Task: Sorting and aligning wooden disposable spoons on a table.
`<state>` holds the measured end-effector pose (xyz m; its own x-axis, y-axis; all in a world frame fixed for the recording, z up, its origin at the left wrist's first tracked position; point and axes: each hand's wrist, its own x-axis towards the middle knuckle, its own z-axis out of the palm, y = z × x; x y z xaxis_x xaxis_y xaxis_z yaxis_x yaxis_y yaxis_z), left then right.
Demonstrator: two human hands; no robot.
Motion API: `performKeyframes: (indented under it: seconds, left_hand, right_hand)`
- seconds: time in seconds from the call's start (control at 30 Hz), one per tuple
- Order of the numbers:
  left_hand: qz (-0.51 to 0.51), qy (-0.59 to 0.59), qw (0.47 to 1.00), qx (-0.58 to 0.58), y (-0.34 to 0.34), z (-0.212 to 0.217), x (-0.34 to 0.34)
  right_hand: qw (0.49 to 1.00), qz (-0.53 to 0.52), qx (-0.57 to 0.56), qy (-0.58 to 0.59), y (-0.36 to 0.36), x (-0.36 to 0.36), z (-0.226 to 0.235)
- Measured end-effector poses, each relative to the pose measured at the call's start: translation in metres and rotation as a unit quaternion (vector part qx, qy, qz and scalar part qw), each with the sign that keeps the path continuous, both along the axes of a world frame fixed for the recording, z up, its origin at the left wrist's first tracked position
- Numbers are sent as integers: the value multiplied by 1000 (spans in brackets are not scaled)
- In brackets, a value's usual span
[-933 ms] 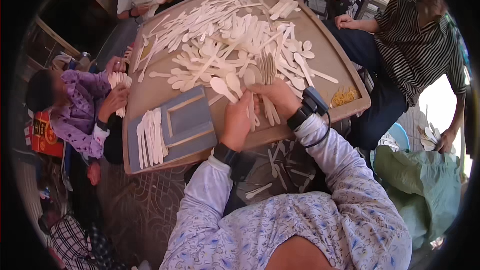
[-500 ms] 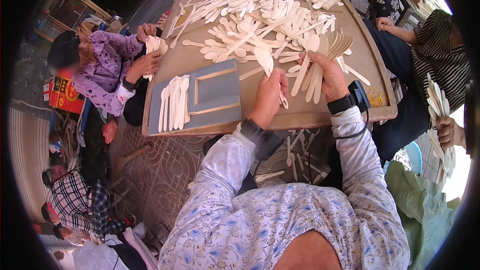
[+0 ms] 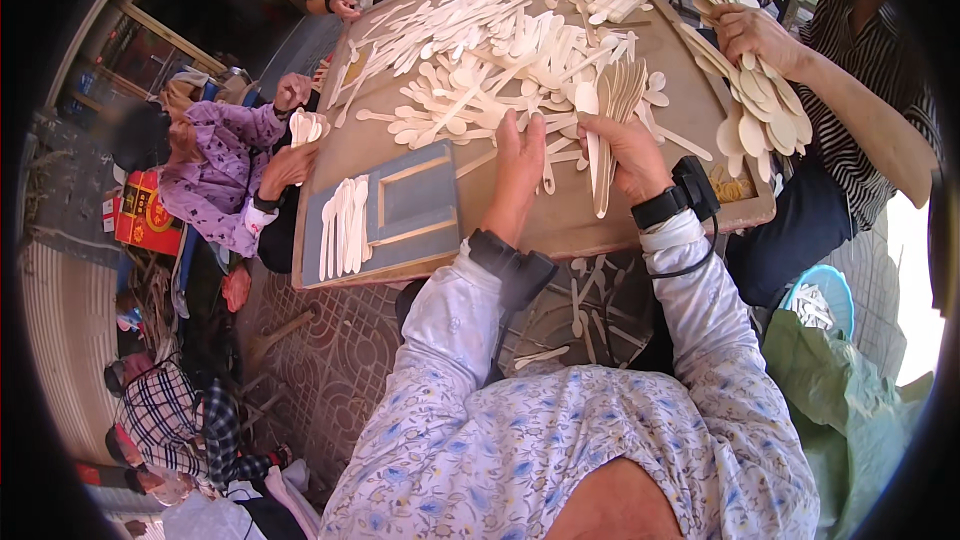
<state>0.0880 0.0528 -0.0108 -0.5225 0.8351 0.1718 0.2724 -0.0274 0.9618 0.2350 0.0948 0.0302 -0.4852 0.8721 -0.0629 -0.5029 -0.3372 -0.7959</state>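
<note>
Item: bundle of wooden spoons, fanned, bowls up, gripped in our right hand. Our left hand: near bundle, on its left, thumb and fingers parted, pointing up; appears unladen, though we cannot see its far side. Beyond both hands: loose spoon heap on brown table. Farther left: grey board bearing spoon row. Right: yellow rubber bands, table corner.

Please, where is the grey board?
In the head view, the grey board lies at the near left corner of the table, left of the person's left hand, with pale wooden utensils on its left part.
</note>
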Motion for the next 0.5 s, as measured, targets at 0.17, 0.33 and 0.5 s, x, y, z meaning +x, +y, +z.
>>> performKeyframes:
  seconds: [0.17, 0.33, 0.5]
  left_hand:
    - [-58, -45, 991, 111, -36, 20, 7]
    - [-55, -68, 993, 85, -68, 21, -9]
    - [2, 0, 982, 187, -96, 13, -33]
  right_hand:
    - [968, -43, 246, -34, -24, -16, 5]
    - [917, 110, 314, -220, -22, -38, -43]
    - [899, 82, 353, -243, -38, -55, -35]
